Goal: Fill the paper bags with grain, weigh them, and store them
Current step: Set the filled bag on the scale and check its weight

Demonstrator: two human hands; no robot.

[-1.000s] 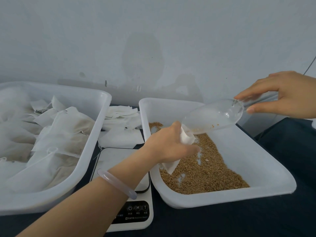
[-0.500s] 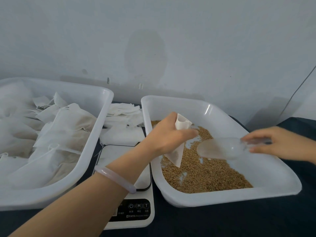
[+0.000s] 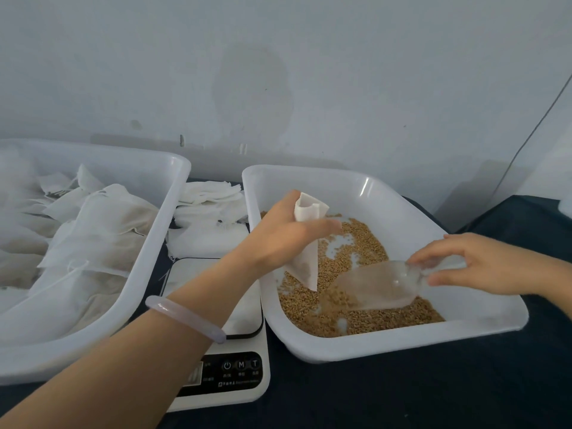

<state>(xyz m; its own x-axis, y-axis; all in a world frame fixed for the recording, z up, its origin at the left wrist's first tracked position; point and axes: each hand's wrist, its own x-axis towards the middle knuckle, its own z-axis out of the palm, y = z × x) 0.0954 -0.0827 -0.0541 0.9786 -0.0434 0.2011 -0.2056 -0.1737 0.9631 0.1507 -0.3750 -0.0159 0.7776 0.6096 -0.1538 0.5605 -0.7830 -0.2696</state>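
White plastic left bin [image 3: 173,193], heaped with filled bags [image 3: 102,230]. Matching right bin [image 3: 402,342], with loose grain [image 3: 365,249] over its floor. Digital scale [image 3: 235,376], white, between the bins at the near side, its pan partly under the left forearm. Stack of empty bags [image 3: 210,205], just beyond the scale. Person's left hand [image 3: 278,239], fingers curled round one bag [image 3: 306,252], mouth up and open, above the grain. Person's right hand [image 3: 483,264], fingers pinching the handle of a clear scoop [image 3: 380,284], whose bowl lies low on the grain, just right of the bag's tip. Pale bangle [image 3: 185,317], on the left wrist.

Small pkg workspace, scale [image 3: 238,370], grain tub [image 3: 402,337]
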